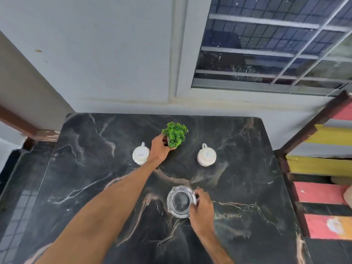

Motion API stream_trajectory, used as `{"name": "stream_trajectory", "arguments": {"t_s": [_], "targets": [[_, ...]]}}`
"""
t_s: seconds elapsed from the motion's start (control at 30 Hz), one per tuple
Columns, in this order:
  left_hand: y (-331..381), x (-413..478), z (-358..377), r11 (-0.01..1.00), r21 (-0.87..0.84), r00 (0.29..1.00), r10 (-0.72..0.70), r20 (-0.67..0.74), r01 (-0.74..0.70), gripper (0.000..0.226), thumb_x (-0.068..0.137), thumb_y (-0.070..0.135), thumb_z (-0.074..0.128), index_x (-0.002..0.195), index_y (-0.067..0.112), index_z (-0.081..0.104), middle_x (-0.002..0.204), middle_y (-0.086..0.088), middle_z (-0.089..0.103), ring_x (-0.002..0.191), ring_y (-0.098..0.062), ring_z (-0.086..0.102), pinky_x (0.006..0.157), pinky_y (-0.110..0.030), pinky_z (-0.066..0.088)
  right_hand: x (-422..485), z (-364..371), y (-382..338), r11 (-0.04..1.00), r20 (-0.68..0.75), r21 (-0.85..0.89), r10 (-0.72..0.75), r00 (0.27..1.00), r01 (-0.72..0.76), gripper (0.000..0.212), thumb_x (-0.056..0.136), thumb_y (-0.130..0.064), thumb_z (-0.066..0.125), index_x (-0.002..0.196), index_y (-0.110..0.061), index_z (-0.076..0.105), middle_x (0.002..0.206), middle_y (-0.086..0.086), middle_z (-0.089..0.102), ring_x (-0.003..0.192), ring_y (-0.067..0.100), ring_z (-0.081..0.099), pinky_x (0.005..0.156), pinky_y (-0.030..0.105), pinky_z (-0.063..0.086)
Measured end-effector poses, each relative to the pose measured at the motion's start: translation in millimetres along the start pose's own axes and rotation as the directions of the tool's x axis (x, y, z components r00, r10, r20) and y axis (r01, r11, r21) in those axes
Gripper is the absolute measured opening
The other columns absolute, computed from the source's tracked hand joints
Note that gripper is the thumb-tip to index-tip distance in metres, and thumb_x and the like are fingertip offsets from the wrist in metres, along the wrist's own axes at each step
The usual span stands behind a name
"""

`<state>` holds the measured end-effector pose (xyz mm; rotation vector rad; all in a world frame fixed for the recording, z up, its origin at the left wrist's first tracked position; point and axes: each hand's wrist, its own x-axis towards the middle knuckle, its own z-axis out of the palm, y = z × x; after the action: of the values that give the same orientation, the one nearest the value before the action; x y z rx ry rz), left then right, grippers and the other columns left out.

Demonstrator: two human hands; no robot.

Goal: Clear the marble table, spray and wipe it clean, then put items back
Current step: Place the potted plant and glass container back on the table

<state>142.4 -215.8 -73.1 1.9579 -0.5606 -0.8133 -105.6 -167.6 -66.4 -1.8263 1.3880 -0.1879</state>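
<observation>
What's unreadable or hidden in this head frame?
- Plant pot: head view, covered by the left hand and foliage.
- Cup marking: too small to read.
- Glass ashtray right rim: behind right hand fingers.
- Table near edge: cut off by the frame bottom.

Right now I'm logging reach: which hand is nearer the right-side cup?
Right. The right hand grips the glass ashtray nearer the camera than that cup; the left hand holds the plant, farther off to its left.
</observation>
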Motion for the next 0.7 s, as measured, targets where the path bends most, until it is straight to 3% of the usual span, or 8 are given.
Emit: {"name": "stream_trajectory", "arguments": {"t_s": [0.1,0.2,0.3,0.37,0.57,0.7], "targets": [[2.0,4.4,0.5,0.999,0.042,1.000,0.022,0.001,-0.022,0.055,0.079,-0.002,0.090,0.129,-0.001,0.070,0.121,-0.019,0.077,0.103,-0.023,0.068,0.091,-0.025,0.050,-4.8,1.0,2.0,1.000,0.005,-0.001,0.005,1.000,-0.005,0.053,0.081,0.015,0.055,0.124,-0.015,0.061,0.118,-0.007,0.060,0.097,0.022,0.063,0.088,0.035,0.053],[5.8,9.2,2.3,0.998,0.050,1.000,0.029,-0.006,-0.029,0.054,0.078,0.000,0.091,0.128,-0.002,0.070,0.120,-0.020,0.077,0.112,-0.033,0.070,0.092,-0.031,0.052,-8.8,1.2,4.5,1.000,-0.003,0.005,-0.017,1.000,0.017,0.056,0.079,0.016,0.056,0.122,-0.020,0.060,0.115,-0.002,0.064,0.100,0.024,0.063,0.092,0.041,0.054],[10.2,14.9,2.2,0.998,0.049,0.999,0.031,-0.008,-0.031,0.054,0.079,0.000,0.091,0.129,-0.003,0.070,0.120,-0.021,0.077,0.112,-0.036,0.071,0.100,-0.041,0.055,-9.6,1.6,4.4,0.999,-0.016,0.019,-0.030,0.999,0.031,0.053,0.080,0.015,0.057,0.120,-0.020,0.061,0.126,-0.006,0.062,0.102,0.026,0.064,0.094,0.043,0.054],[10.2,17.3,2.6,0.998,0.059,1.000,0.029,-0.008,-0.029,0.054,0.079,0.001,0.091,0.128,-0.003,0.070,0.119,-0.021,0.077,0.111,-0.036,0.071,0.099,-0.040,0.055,-9.9,2.2,5.0,0.999,-0.014,0.021,-0.033,0.999,0.033,0.053,0.080,0.015,0.057,0.121,-0.019,0.061,0.132,-0.007,0.059,0.102,0.026,0.065,0.093,0.044,0.055],[9.5,17.5,2.0,0.997,0.072,0.999,0.037,-0.018,-0.036,0.052,0.080,0.000,0.090,0.128,-0.005,0.069,0.121,-0.022,0.076,0.114,-0.036,0.070,0.103,-0.043,0.055,-12.2,3.3,7.9,1.000,0.022,-0.010,0.007,1.000,-0.006,0.045,0.085,0.006,0.064,0.121,-0.021,0.060,0.110,0.007,0.068,0.101,0.028,0.066,0.091,0.041,0.054],[11.0,16.9,1.4,0.997,0.074,1.000,0.018,0.009,-0.019,0.054,0.082,-0.003,0.088,0.132,-0.005,0.066,0.128,-0.021,0.074,0.121,-0.035,0.069,0.106,-0.037,0.052,-12.6,3.8,5.3,0.999,0.048,-0.023,0.023,0.999,-0.022,0.043,0.086,0.005,0.064,0.121,-0.018,0.060,0.115,0.008,0.067,0.104,0.029,0.066,0.091,0.046,0.055]]}}
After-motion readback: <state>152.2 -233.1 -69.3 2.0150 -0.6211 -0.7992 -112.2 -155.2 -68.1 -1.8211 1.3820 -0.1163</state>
